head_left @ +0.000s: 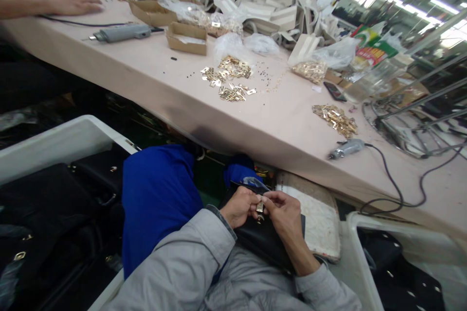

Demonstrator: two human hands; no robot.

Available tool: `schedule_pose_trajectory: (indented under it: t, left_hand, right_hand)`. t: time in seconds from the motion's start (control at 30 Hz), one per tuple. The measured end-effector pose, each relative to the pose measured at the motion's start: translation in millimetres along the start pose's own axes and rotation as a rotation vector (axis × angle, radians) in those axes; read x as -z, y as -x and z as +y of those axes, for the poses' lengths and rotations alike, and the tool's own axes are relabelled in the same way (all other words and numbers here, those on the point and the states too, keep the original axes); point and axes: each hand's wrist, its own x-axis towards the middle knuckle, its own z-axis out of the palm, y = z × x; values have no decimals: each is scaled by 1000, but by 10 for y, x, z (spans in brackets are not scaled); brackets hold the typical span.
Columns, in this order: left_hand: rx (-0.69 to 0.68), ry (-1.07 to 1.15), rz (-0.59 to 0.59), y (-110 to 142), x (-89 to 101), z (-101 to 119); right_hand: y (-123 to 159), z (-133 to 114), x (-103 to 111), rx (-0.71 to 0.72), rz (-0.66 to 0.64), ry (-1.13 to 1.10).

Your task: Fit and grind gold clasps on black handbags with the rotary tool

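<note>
A black bag (260, 240) lies across my lap with a small gold metal clasp plate (260, 207) at its upper part. From the left, my left hand (241, 207) is closed, its fingertips pinching the edge of that plate. My right hand (286, 214) meets it from the other side, thumb and fingers pressed on the same piece. A second small shiny fitting (260, 220) shows on the bag just below. The fingers partly hide where the plate meets the bag.
Gold plates (231, 77) lie heaped on the table (277, 116), with another gold pile (337, 120) farther right. Corded electric screwdrivers (348, 148) (122, 33) rest there. White bins (87, 129) (355, 233) with black bags flank me. Another person's hand (73, 1) rests at the upper left.
</note>
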Motion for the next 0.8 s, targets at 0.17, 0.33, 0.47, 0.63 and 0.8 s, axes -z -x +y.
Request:
schedule_pose_trajectory:
  t: [0.17, 0.33, 0.47, 0.63, 0.8]
  left_hand:
    - [1, 11, -11, -35, 37, -38]
    - [25, 25, -32, -42, 27, -28]
    - [29, 16, -16, -16, 10, -20]
    - [-9, -24, 74, -8, 11, -62]
    - [-33, -39, 155, -9, 1, -90]
  right_hand:
    - [5, 37, 9, -6, -15, -38]
    - [13, 49, 8, -18, -5, -45]
    - [5, 68, 27, -4, -4, -54]
    - [3, 113, 80, -7, -70, -51]
    - [40, 138, 82, -60, -189, -14]
